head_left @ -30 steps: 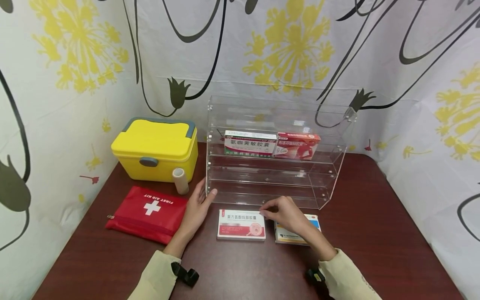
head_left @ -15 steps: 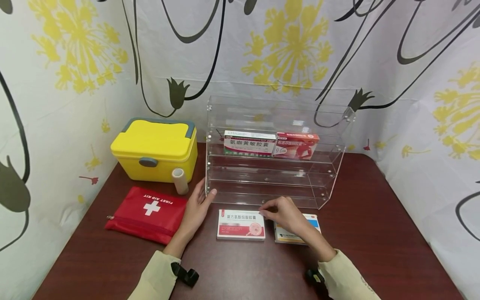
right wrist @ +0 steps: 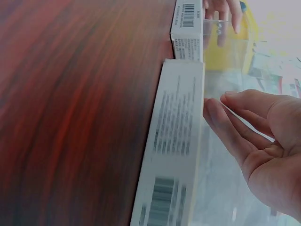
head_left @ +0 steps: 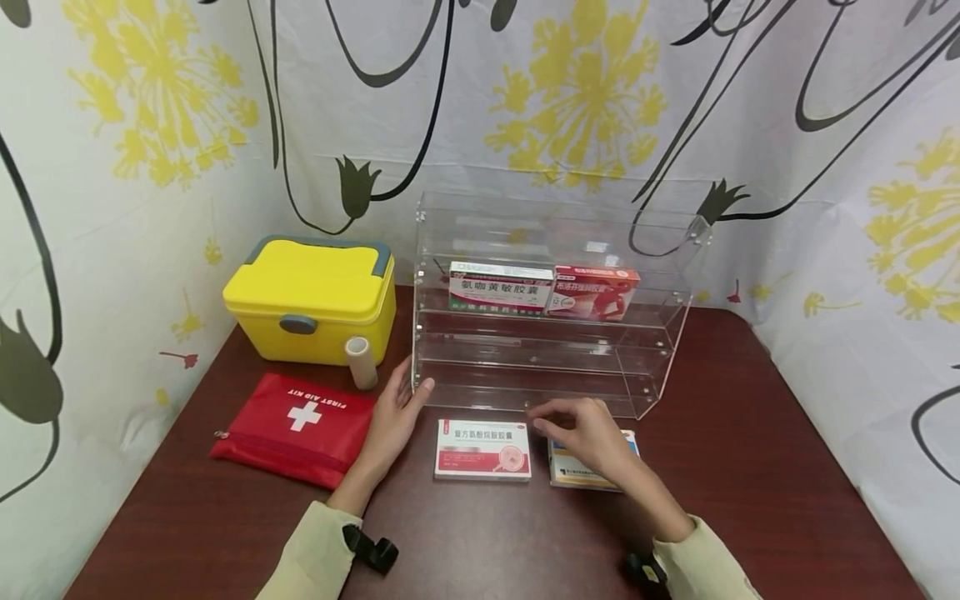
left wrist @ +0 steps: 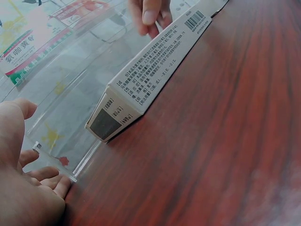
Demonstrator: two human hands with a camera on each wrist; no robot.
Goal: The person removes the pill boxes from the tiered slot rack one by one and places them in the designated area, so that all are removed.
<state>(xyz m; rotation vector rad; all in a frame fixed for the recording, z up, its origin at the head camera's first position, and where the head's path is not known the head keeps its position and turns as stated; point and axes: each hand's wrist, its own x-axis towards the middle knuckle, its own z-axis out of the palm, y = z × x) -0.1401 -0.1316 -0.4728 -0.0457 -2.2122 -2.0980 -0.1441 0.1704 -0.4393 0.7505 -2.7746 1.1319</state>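
Observation:
At the lower left corner of the clear acrylic display rack (head_left: 480, 321), my left hand (head_left: 392, 417) grips the side panel, thumb in front and fingers on the outer side. My right hand (head_left: 588, 433) hovers over the table with thumb and fingertips close together. No object shows between them in the right wrist view. Just left of those fingertips lies a white and red medicine box (head_left: 482, 454), its long printed side (left wrist: 160, 66) facing the left wrist camera. Partly under the right hand is a white, blue and yellow medicine box (head_left: 581, 473), seen side-on (right wrist: 174, 122) in the right wrist view.
Upright on the rack's upper shelf stand a green and white medicine box (head_left: 501, 293) and a red one (head_left: 595, 296). To the left are a yellow lidded case (head_left: 307, 287), a small pale cylinder (head_left: 362, 365) and a red first aid pouch (head_left: 296, 429).
My right hand has moved slightly right, its fingertips away from the corner of the white and red medicine box. The left hand stays at the rack.

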